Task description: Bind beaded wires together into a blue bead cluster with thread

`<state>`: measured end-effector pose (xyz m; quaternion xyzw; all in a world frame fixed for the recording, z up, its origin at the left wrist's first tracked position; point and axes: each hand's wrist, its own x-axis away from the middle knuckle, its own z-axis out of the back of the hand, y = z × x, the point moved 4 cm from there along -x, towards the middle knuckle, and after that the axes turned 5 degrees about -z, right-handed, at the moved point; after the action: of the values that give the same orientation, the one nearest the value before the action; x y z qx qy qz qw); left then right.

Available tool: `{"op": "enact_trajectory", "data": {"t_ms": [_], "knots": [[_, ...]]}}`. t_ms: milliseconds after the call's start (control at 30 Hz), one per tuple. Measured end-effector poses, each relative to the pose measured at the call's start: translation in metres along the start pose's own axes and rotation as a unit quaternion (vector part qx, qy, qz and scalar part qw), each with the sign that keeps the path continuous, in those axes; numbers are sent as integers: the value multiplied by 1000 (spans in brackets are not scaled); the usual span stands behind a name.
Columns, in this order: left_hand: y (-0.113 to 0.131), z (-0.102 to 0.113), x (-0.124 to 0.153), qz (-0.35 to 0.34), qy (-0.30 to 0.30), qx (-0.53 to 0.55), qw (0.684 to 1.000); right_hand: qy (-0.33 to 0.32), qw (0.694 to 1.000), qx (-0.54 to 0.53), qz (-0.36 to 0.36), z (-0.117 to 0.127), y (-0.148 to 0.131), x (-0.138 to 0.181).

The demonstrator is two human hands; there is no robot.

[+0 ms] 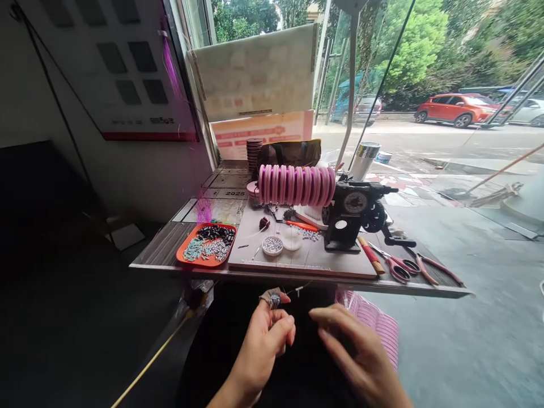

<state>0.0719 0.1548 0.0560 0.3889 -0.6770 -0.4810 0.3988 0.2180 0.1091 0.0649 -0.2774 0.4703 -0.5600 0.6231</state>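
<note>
1. Shows left hand (263, 340) curled, cannot tell whether grasping; carries small banded piece (275, 300) at index fingertip, before bench (153, 258).
2. Shows right hand (355, 340) loosely unfurled.
3. Lists glossy, round-cornered orange tray (203, 263) holding beads (216, 233).

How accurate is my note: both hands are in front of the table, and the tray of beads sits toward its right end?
Only the end is wrong: the head view shows the tray of beads toward the table's left end. Both hands, left hand and right hand, are in front of the table.
</note>
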Motion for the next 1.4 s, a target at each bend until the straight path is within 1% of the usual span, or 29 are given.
{"op": "enact_trajectory", "data": {"t_ms": [67, 100, 133, 200, 267, 300, 333, 400, 500, 567, 633, 700, 767, 800, 833, 867, 900, 933, 967, 1000, 1033, 1067, 1100, 1167, 1200, 1233, 1300, 1367, 1400], "knots": [[1, 1, 6, 5, -25, 3, 1000, 20, 993, 85, 75, 7, -19, -9], [2, 2, 9, 1, -33, -5, 999, 10, 987, 121, 109, 7, -28, -15], [4, 3, 11, -5, -37, -17, 999, -14, 979, 149, 136, 5, -36, -21], [7, 6, 17, -17, -39, -44, 998, -97, 966, 177, 161, -5, -45, -32], [9, 11, 21, -20, -26, -47, 998, -169, 960, 170, 146, -16, -45, -37], [9, 14, 23, -17, -11, -33, 999, -188, 959, 163, 134, -22, -43, -39], [9, 17, 24, -13, 9, -13, 1000, -194, 960, 157, 127, -26, -42, -39], [7, 22, 24, -6, 57, 28, 998, -183, 960, 166, 135, -33, -38, -38], [4, 24, 23, -8, 94, 36, 995, -154, 939, 237, 195, -41, -38, -35], [3, 22, 21, -26, 103, 3, 994, -139, 913, 296, 244, -45, -41, -32], [5, 24, 20, -62, 117, -59, 989, -144, 890, 333, 275, -48, -45, -30], [10, 31, 20, -103, 130, -138, 976, -172, 883, 328, 287, -47, -51, -30], [19, 51, 19, -144, 178, -186, 955, -191, 887, 303, 290, -39, -57, -32], [25, 64, 19, -164, 217, -186, 944, -189, 896, 287, 281, -33, -60, -34], [31, 80, 20, -186, 276, -164, 928, -188, 910, 265, 257, -26, -61, -38], [37, 93, 22, -210, 324, -127, 914, -192, 929, 228, 218, -19, -60, -43], [42, 102, 22, -225, 346, -89, 906, -201, 950, 171, 169, -14, -58, -48], [45, 106, 20, -221, 340, -67, 912, -209, 967, 96, 112, -9, -55, -53], [47, 104, 17, -202, 315, -48, 926, -214, 975, 11, 52, -7, -50, -58], [46, 99, 15, -176, 286, -27, 941, -210, 975, -79, -4, -6, -45, -63], [44, 91, 13, -148, 258, -6, 955, -198, 964, -170, -54, -6, -40, -68], [42, 83, 12, -120, 236, 22, 964, -177, 944, -258, -102, -6, -34, -72], [38, 74, 12, -96, 219, 54, 970, -154, 916, -340, -150, -8, -27, -76], [30, 61, 12, -52, 190, 120, 973, -122, 842, -472, -231, -11, -15, -81], [26, 57, 12, -28, 176, 149, 973, -111, 809, -514, -261, -12, -10, -82], [22, 54, 13, -8, 165, 174, 971, -101, 786, -539, -285, -13, -6, -82], [16, 51, 12, 16, 147, 207, 967, -85, 763, -560, -313, -13, -2, -83], [12, 50, 12, 21, 134, 227, 964, -73, 757, -567, -315, -13, 0, -82], [10, 49, 12, 21, 127, 237, 963, -72, 761, -567, -305, -13, -1, -81]]}}
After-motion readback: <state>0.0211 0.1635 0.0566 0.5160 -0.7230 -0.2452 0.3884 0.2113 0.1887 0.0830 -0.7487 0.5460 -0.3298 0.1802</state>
